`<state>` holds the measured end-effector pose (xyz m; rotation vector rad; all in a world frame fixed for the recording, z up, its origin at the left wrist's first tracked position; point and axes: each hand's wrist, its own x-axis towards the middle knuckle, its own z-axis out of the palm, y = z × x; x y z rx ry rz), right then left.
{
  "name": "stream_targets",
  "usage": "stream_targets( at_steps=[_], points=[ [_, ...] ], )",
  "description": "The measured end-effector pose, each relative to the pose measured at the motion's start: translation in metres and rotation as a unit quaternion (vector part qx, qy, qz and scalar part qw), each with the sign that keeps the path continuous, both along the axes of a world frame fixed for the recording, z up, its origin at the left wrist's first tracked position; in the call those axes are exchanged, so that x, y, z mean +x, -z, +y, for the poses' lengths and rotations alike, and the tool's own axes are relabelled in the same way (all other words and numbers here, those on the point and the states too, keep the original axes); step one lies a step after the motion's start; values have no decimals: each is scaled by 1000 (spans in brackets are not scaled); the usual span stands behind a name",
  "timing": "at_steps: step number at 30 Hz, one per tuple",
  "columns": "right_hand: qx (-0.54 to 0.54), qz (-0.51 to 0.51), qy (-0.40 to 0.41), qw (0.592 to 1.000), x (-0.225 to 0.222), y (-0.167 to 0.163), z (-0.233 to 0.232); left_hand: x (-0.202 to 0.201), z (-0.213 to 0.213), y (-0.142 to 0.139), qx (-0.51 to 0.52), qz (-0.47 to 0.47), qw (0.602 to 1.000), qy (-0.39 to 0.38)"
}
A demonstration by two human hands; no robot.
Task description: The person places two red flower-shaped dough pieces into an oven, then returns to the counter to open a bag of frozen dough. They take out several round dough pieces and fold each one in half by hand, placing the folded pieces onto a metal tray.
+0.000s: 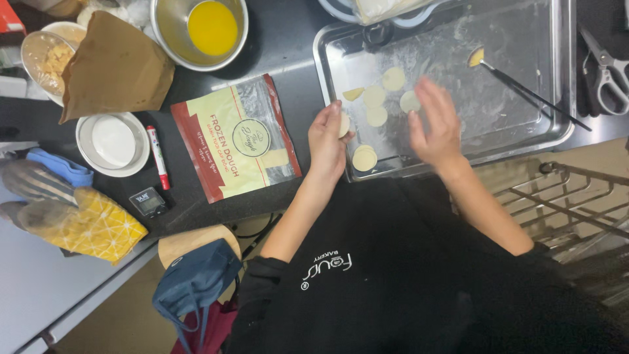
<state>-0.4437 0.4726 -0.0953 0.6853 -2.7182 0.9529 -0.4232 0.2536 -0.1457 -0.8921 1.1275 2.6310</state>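
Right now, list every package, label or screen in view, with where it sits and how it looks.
Dough pouch: flat on the dark counter, left of the left hand; red and cream, clear panel, round emblem.
Brown paper bag: upper left, crumpled.
Small timer: near counter edge; black, grey screen.
Apron logo: white on black.

Dark countertop [288, 39] ran across the far part of the scene, its surface black and slightly glossy, with soft glare near the far edge. Light was even and came from overhead; shadows were faint. At near left, a pale grey work surface [33, 288] met the dark counter at an angle, its edge running diagonally toward the near left corner. Below that edge lay a strip of tan floor [124, 321]. A round wooden stool seat [190, 237] stood tucked just under the counter's near edge. At right, a metal wire rack [563, 196] with thin bars sat lower than the countertop, over a beige surface. No walls or windows were in view.
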Motion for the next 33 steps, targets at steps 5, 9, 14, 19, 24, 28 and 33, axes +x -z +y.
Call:
stream_targets(
  at_steps=[5, 9, 14, 19, 24, 28, 33],
  points=[
    [-238, -174, -55, 954, 9, -22, -55, -1, 15, -16, 0, 53, 998, -13],
    [-433, -326, -25, 840, -6, -29, -75, 2, 3, -30, -5, 102, 995, -3],
    [-335, -179, -20, 925, -18, -63, -73, 4, -16, -53, -93, 157, 982, 48],
    [-165, -50, -58, 983, -14, -111, -77, 10, -12, -89, -128, 234, 963, 40],
    [-189, -128, -79, 970, -13, -147, -67, 15, -25, -135, -210, 250, 939, 111],
    [-198, -171, -116, 958, -13, -163, -59, 14, -37, -167, -273, 313, 896, 155],
    [-163, -150, -123, 967, -13, -173, -57, 13, -42, -190, -355, 350, 852, 163]
  ],
)
